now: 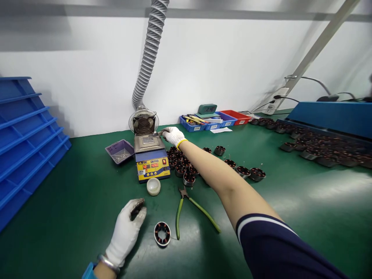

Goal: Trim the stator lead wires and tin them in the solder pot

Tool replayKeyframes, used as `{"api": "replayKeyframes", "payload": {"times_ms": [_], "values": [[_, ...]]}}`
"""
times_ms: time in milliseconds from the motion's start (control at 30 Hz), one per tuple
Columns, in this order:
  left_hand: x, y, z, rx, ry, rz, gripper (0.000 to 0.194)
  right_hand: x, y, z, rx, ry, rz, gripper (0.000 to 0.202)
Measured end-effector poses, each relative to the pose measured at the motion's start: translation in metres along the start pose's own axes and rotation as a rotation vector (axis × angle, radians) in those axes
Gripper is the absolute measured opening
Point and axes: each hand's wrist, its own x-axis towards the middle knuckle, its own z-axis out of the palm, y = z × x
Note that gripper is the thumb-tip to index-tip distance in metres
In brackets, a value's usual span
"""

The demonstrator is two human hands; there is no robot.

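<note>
My right hand (173, 136), in a white glove with a yellow cuff, reaches to the right edge of a solder pot (152, 162) with a red digital display. Its fingers are closed around a thin grey scraper-like piece (157, 134) that lies over the pot's metal top; the exact shape is too small to tell. My left hand (128, 226), also gloved, rests over the green table with thumb and fingers curved apart and nothing in them. A round motor stator (162, 234) with copper windings lies to its right. Green-handled cutting pliers (183, 192) lie beside that, handles spread.
A small white round container (153, 186) stands before the pot; a purple tray (119, 152) is left. Several stators (180, 170) cluster under my right arm, more (325, 149) at far right. Blue crates (29, 143) stack left. A fan (144, 125) and duct (151, 50) rise behind the pot.
</note>
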Motion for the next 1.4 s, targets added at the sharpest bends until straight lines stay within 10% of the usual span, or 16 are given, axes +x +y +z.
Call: {"api": "replayKeyframes", "payload": {"times_ms": [1400], "values": [[0.0, 0.006, 0.0, -0.018, 0.014, 0.029, 0.039, 0.015, 0.019, 0.021, 0.381, -0.187, 0.015, 0.033]]}}
